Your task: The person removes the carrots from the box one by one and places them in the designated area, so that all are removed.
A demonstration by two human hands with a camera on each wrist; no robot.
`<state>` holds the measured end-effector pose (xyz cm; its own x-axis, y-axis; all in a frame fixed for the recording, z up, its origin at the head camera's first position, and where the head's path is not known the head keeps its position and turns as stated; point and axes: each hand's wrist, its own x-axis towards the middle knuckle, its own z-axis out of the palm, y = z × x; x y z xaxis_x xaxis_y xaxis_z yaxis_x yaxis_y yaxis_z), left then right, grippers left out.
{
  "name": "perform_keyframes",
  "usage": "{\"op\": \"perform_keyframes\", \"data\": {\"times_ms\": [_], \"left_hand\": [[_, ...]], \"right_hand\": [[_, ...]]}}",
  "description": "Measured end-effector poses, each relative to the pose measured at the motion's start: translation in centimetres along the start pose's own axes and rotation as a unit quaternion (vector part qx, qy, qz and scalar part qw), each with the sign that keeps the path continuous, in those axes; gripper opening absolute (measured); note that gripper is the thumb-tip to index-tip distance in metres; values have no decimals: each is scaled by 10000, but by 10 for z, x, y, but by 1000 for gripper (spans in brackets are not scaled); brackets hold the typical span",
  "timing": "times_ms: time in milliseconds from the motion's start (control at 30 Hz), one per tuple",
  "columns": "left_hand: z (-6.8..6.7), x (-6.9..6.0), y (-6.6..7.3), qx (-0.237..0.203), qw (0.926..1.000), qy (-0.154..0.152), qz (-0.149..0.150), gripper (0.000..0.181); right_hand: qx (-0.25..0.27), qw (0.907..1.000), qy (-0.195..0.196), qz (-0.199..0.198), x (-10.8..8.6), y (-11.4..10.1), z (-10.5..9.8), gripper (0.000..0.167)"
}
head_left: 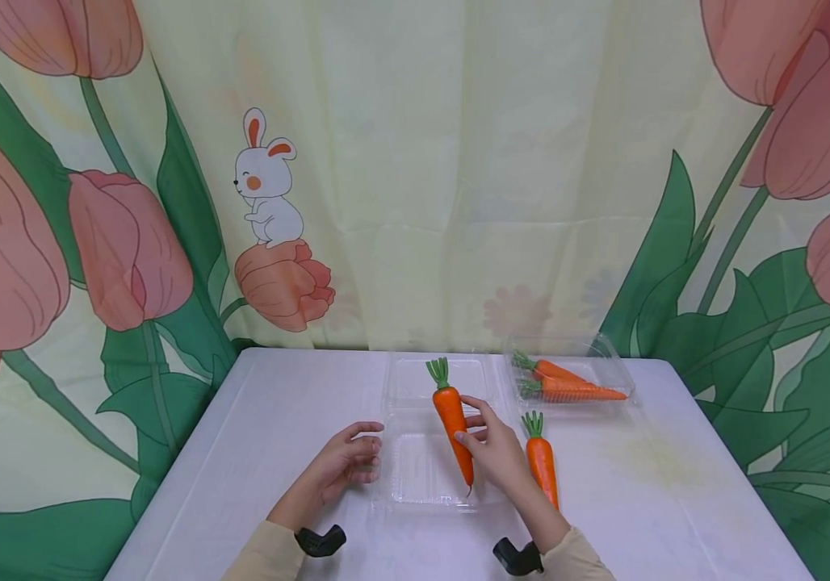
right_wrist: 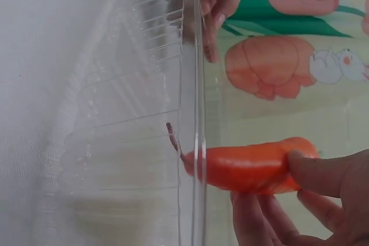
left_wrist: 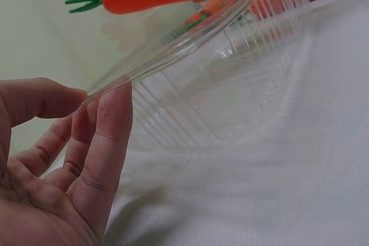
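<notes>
An orange carrot with a short green top (head_left: 451, 424) hangs over a clear plastic clamshell box (head_left: 404, 484), its thin root end pointing down towards the box. My right hand (head_left: 500, 452) holds it between thumb and fingers, also seen in the right wrist view with the carrot (right_wrist: 253, 165) beside the box wall. On the box's left side, my left hand (head_left: 350, 461) pinches the rim; in the left wrist view the thumb and fingers meet at the clear edge (left_wrist: 167, 56). The box's lid (head_left: 415, 379) lies folded back on the far side.
A second carrot (head_left: 542, 464) lies on the white table (head_left: 676, 500) to the right, partly behind my right forearm. Further back on the right stands another clear box (head_left: 607, 363) with two carrots (head_left: 582, 391) in it. A tulip-patterned curtain (head_left: 400, 161) hangs behind the table.
</notes>
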<state>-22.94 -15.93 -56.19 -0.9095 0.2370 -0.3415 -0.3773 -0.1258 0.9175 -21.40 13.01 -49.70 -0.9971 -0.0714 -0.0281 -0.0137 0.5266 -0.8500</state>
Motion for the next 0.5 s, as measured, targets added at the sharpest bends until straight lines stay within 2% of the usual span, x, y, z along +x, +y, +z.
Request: {"op": "perform_keyframes", "data": {"times_ms": [200,500], "left_hand": [[0,0,0,14,10000,18,1,52],[1,-2,0,14,10000,6,21,51]], "right_hand": [[396,9990,-70,179,-1,3,-1,58],[592,9974,-94,403,-1,6,-3,59]]}}
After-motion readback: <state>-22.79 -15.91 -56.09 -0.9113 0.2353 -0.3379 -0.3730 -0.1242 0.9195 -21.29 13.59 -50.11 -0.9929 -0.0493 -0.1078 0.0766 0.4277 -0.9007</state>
